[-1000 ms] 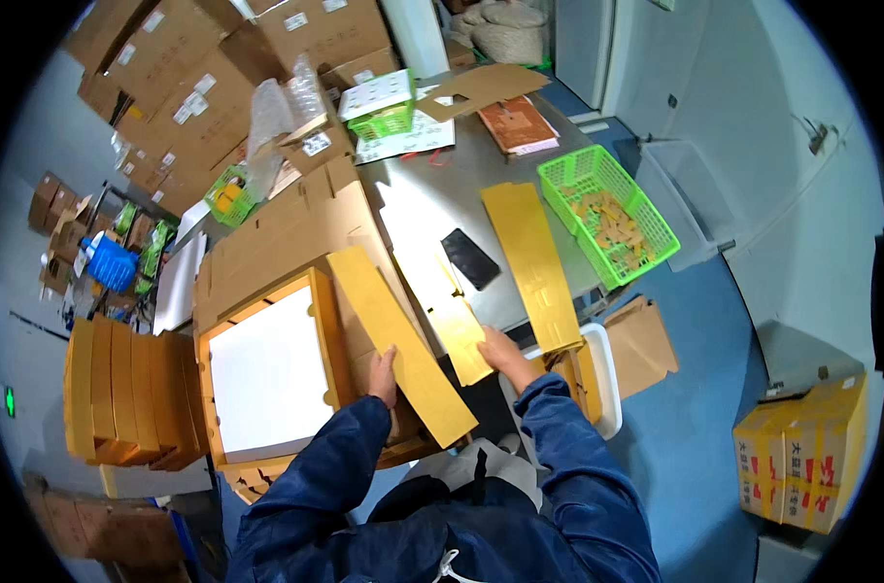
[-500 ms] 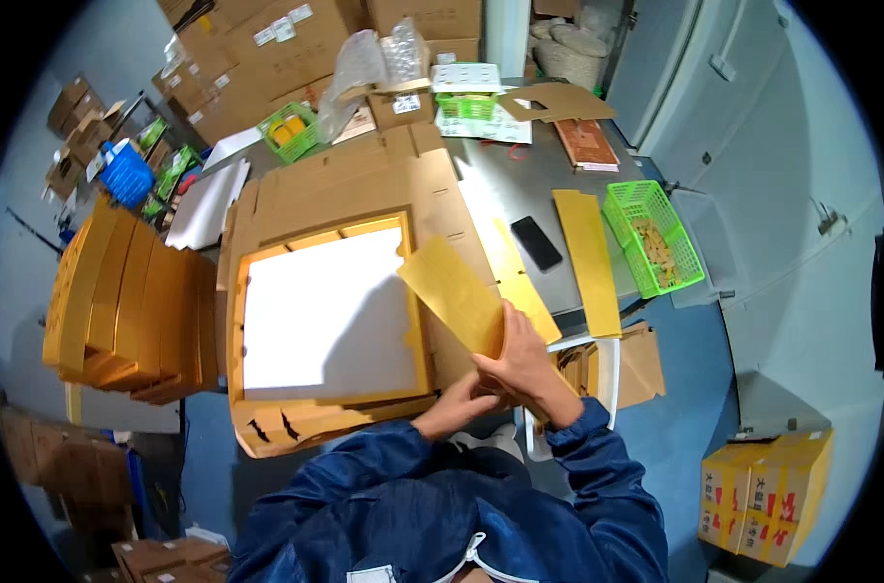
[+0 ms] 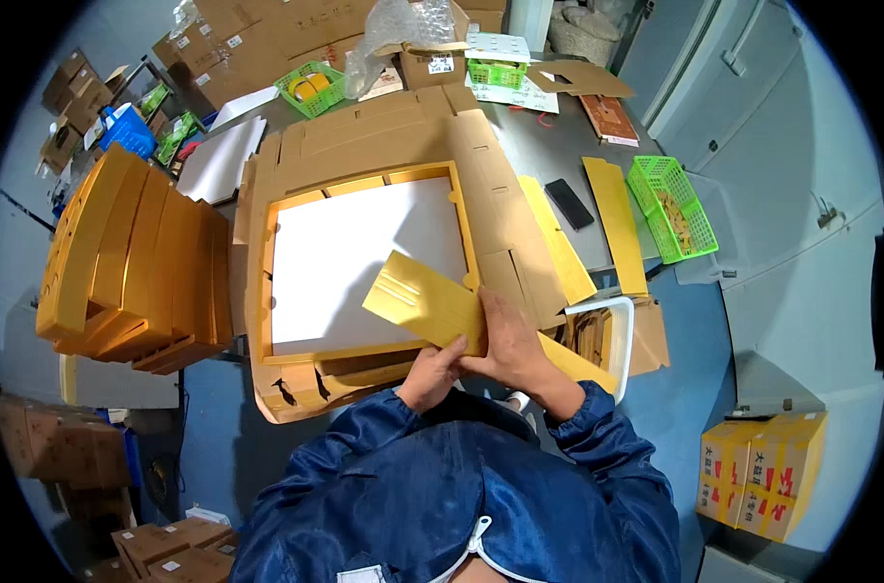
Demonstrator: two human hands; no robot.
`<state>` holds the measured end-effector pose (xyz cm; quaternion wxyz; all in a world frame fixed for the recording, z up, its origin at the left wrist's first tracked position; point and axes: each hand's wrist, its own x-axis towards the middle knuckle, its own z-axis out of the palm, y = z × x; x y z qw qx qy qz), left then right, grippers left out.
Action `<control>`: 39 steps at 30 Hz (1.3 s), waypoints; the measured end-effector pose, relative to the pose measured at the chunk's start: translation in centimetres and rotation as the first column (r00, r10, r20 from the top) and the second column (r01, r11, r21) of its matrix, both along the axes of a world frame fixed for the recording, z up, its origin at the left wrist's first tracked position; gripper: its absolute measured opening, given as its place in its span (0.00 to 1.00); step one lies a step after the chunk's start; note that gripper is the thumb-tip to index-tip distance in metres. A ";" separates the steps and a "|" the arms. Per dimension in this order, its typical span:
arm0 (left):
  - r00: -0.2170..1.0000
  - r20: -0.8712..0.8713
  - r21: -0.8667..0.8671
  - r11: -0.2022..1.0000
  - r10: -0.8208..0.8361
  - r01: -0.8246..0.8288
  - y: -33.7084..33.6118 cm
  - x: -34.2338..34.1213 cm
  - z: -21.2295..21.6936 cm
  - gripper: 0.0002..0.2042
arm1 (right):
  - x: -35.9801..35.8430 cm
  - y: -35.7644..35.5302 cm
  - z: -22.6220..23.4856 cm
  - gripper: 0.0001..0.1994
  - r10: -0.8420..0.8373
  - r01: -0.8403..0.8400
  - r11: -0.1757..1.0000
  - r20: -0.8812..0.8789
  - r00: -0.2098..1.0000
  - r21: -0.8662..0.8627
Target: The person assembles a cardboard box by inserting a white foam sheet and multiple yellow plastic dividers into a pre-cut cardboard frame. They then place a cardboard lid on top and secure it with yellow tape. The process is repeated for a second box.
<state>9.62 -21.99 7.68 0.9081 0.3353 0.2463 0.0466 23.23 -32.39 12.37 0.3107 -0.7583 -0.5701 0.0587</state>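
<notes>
Both my hands hold a flat yellow board [image 3: 425, 299] tilted over the near right corner of a shallow yellow frame [image 3: 265, 321]. My left hand [image 3: 430, 375] pinches the board's near edge with its thumb on top. My right hand [image 3: 516, 342] grips it from the right, the thumb pointing toward the left hand. Beyond my right wrist a yellow strip [image 3: 580, 365] shows; I cannot tell whether it belongs to the same board. Inside the frame lies a white panel [image 3: 335, 253], partly in shadow. Flattened cardboard [image 3: 364, 136] lies under the frame.
Stacked yellow frames [image 3: 121, 262] stand at the left. On the right are yellow strips [image 3: 617, 228], a black phone [image 3: 569, 204] and a green basket [image 3: 653, 185] with small tan pieces. A white-rimmed bin [image 3: 625, 330] sits below the table edge. Taped cartons [image 3: 761, 476] stand at lower right.
The board has moved left over the frame and turned flatter; raised lines now show on its face. Both hands have shifted slightly left and away from me. The whole view has shifted too.
</notes>
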 end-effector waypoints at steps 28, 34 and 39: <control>0.959 0.029 0.021 0.959 0.283 -0.284 11.0 2.6 1.3 0.17 | 3.4 -0.6 -2.2 0.22 0.023 -0.225 0.957 -0.725 0.688 -0.184; 0.961 0.153 -0.018 0.973 0.229 -0.229 10.5 5.1 1.3 0.15 | 6.2 -1.5 -2.7 0.21 0.040 -0.205 0.974 -0.820 0.572 -0.095; 0.953 0.280 0.200 0.964 0.114 -0.174 8.0 7.2 -0.7 0.14 | 8.9 -1.3 -1.7 0.21 -0.004 0.069 0.997 -0.902 0.431 0.029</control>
